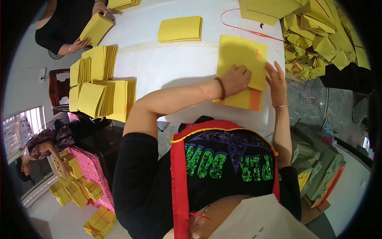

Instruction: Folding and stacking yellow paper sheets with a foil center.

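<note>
In front of me on the white table lies a yellow paper sheet (238, 49), over another yellow paper with an orange patch (254, 99) showing below it. My left hand (237, 81), with a beaded bracelet at the wrist, rests on the sheet with its fingers curled. What those fingers hold, if anything, is hidden under them. At the paper's right edge is my right hand (277, 81), its fingers stretched out and apart, holding nothing I can see.
Stacks of folded yellow paper (103, 85) stand at the table's left; another stack (180, 29) lies farther back. A red cord (234, 27) loops near a heap of yellow paper (314, 36). A person (59, 30) holds a yellow stack at far left; another (47, 147) works lower left.
</note>
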Demonstrator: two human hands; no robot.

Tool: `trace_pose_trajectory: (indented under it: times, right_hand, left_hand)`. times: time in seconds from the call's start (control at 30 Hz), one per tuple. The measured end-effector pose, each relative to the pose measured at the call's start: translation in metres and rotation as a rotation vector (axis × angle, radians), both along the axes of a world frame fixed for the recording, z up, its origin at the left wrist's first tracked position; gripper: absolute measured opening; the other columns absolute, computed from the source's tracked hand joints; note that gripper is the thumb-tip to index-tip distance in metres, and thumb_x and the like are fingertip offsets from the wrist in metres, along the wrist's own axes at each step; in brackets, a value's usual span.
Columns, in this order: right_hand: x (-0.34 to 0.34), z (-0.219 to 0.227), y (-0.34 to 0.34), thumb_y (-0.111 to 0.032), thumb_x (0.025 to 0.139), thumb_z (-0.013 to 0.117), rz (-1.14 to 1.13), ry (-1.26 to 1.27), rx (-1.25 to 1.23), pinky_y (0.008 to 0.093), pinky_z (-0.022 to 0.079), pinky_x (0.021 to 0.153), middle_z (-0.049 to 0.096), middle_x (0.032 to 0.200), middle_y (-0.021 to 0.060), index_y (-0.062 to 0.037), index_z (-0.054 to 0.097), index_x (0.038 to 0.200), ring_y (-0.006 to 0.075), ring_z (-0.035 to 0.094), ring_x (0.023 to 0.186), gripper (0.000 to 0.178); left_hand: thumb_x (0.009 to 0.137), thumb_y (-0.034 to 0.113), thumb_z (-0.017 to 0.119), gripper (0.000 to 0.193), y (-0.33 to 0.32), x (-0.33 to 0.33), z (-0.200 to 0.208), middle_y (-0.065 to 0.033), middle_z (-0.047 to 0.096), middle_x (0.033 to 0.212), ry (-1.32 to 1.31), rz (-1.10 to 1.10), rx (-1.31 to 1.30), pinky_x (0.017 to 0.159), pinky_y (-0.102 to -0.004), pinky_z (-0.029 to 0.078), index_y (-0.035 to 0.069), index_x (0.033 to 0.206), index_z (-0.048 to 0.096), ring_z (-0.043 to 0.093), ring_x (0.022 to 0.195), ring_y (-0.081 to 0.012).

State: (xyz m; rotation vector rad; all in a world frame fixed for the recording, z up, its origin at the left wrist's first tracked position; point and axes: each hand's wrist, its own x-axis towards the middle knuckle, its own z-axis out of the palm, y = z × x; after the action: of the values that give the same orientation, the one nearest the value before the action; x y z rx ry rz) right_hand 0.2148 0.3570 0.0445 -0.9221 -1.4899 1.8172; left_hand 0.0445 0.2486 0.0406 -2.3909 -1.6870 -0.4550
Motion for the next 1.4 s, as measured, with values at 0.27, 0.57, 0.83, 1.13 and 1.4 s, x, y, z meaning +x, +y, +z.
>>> trace_pose_trajectory:
  times: [0.27,0.57,0.83,1.13,1.4]
  right_hand:
    - [0.065,-0.029,-0.008,-0.021,0.089,0.049,-0.362,0.008,-0.105,0.0325,0.04,0.088,0.054,0.114,0.008,-0.0077,0.042,0.124,0.0183,0.05,0.106,0.038]
    - [0.045,-0.039,-0.037,-0.027,0.088,0.051,-0.273,-0.168,-0.066,0.0277,0.042,0.079,0.058,0.104,0.0044,-0.0077,0.05,0.117,0.0153,0.055,0.097,0.035]
    - [0.044,-0.048,-0.042,-0.026,0.088,0.051,-0.239,-0.118,-0.107,0.0263,0.041,0.078,0.058,0.102,0.0051,-0.0057,0.05,0.117,0.0143,0.055,0.095,0.035]
    - [0.05,-0.04,-0.046,-0.014,0.085,0.051,-0.159,-0.177,0.136,0.0293,0.034,0.092,0.051,0.118,0.0079,-0.0056,0.047,0.12,0.0183,0.044,0.112,0.036]
    - [0.038,-0.02,-0.045,-0.016,0.079,0.058,0.064,-0.299,0.677,0.0333,0.035,0.094,0.05,0.118,0.0086,-0.0074,0.058,0.106,0.0236,0.043,0.112,0.028]
  left_hand:
    - [0.064,-0.004,0.051,0.047,-0.014,-0.139,0.049,-0.0112,0.059,0.102,-0.339,0.229,0.288,0.08,-0.0389,0.042,0.008,0.109,0.056,0.054,0.092,-0.029]
    - [0.071,0.005,0.056,0.059,-0.019,-0.237,-0.056,-0.0045,0.05,0.114,0.061,0.392,-0.007,0.079,-0.0363,0.039,0.028,0.124,0.043,0.048,0.096,-0.0232]
    - [0.079,0.016,0.048,0.059,-0.02,-0.222,-0.051,-0.0082,0.023,0.138,0.15,0.557,-0.366,0.097,-0.052,0.019,0.03,0.132,0.029,0.023,0.125,-0.0282]
    - [0.08,0.051,0.04,0.065,-0.018,-0.222,-0.057,-0.0091,0.002,0.145,-0.066,0.602,-0.577,0.102,-0.0531,-0.001,0.033,0.137,0.014,0.0,0.133,-0.0313]
    - [0.083,0.057,0.034,0.062,-0.018,-0.226,-0.055,-0.0123,0.017,0.142,0.153,0.567,-0.396,0.101,-0.054,0.007,0.028,0.136,0.022,0.015,0.129,-0.0344]
